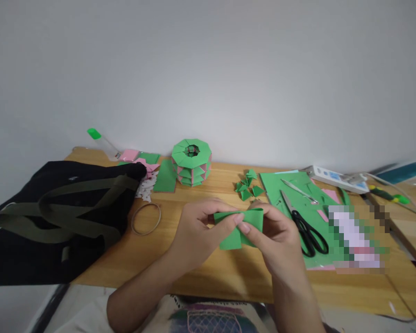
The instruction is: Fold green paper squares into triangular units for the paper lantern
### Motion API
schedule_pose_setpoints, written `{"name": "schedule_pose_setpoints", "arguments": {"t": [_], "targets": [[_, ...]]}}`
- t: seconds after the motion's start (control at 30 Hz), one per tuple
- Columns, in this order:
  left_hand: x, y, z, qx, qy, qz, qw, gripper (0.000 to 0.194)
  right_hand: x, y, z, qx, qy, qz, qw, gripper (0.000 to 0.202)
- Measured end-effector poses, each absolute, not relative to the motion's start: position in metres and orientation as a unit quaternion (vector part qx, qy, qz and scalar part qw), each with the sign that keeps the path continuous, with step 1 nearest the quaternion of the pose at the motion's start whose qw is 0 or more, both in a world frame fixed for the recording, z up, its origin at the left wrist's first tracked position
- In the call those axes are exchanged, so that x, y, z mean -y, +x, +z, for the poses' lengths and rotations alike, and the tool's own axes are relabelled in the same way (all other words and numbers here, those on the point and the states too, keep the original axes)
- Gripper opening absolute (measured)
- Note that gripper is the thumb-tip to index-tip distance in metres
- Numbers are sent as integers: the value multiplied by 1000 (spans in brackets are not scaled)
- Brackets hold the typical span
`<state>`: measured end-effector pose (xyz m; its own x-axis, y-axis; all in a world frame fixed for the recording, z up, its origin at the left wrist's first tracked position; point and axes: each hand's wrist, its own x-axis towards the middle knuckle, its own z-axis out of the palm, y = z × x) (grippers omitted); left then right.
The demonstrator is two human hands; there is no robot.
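A folded piece of green paper [230,239] is held up over the table's front middle, its flaps hanging down on either side of a centre line. My left hand [208,226] pinches its left part, thumb on the front face. From the right, my right hand [275,231] grips it with the thumb close to the other thumb, near the centre line. Fingers behind the paper are partly hidden. Beyond my hands, several small folded green paper pieces [244,190] lie on the wood. Back left of them stands a round green and pink folded-paper structure [191,159] with an open centre.
At left a black bag [65,185] with dark straps covers much of the table [183,273]. A ring [133,222] lies beside it. On the right, black-handled scissors [307,233] rest on green sheets [270,182], near a white power strip [338,178]. A wall rises behind.
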<state>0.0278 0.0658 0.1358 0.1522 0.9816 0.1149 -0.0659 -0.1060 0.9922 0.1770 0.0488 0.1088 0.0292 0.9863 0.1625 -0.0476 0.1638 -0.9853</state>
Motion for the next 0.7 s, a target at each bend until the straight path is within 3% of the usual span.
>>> {"name": "schedule_pose_setpoints", "arguments": {"t": [0.7], "targets": [[-92, 27, 106, -461, 525, 491, 520, 8, -70, 171, 94, 407, -434, 582, 554, 21]]}}
